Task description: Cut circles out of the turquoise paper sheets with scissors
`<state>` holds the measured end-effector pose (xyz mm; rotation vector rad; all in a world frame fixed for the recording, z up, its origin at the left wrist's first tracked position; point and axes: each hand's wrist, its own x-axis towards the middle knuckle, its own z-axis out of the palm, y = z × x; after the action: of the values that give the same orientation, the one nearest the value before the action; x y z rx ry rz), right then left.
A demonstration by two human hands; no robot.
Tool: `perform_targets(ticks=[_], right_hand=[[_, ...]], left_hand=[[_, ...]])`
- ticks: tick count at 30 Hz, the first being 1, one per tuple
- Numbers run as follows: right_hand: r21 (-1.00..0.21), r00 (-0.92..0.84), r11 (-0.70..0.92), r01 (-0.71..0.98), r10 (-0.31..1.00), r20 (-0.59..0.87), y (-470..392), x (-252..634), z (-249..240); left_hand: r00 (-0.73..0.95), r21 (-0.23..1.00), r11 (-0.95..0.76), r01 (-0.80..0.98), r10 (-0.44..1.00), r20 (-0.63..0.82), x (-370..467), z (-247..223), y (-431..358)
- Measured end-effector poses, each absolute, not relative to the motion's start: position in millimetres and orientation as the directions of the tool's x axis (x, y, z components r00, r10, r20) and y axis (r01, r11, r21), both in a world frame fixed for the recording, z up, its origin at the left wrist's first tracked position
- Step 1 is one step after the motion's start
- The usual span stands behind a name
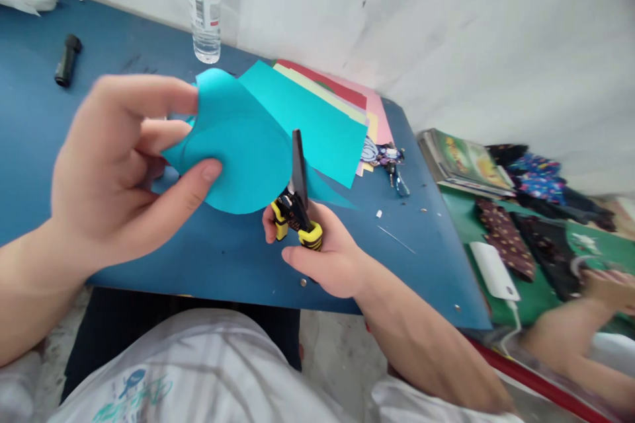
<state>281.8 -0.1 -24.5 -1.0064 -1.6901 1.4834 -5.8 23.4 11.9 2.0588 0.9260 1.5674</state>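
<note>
My left hand [129, 172] pinches a piece of turquoise paper [238, 152] between thumb and fingers, held up over the blue table. The paper's lower right edge is cut in a round curve, and a faint curved line shows on its face. My right hand [327, 251] grips a pair of scissors [297, 192] with black blades and yellow-and-black handles. Their blades point up beside the right edge of the paper. A thin pointed strip of turquoise paper [327, 190] lies or hangs just behind the blades; whether it is still joined to the piece I cannot tell.
Coloured sheets [317, 119] lie stacked near the wall, keys with a charm [387, 155] beside them. A water bottle [204, 20] and a black flashlight [68, 61] stand farther back. On the right, a green table [456, 211] bears books [466, 158] and a white power bank [495, 271]; another person's arm [570, 337] is there.
</note>
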Motion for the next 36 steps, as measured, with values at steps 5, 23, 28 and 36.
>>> perform_targets(ticks=[5,23,28,36], right_hand=[[-0.992,-0.496,0.016,0.128,0.867,-0.050,-2.0,280.2,-23.3],[-0.990,-0.469,-0.098,0.097,0.873,-0.132,-4.9,276.9,-19.7],[-0.992,-0.497,-0.089,0.086,0.860,-0.120,-3.1,279.8,-25.7],[-0.994,-0.524,-0.021,0.103,0.849,-0.072,-4.7,281.2,-29.3]], left_hand=[[0.207,0.564,-0.684,0.462,0.702,0.682,-3.8,8.0,21.6],[0.270,0.559,-0.720,0.411,0.682,0.680,-0.3,6.4,19.8],[0.389,0.379,-0.808,0.452,0.560,0.731,0.3,3.9,26.6],[0.442,0.344,-0.820,0.457,0.546,0.712,-6.7,8.6,29.2]])
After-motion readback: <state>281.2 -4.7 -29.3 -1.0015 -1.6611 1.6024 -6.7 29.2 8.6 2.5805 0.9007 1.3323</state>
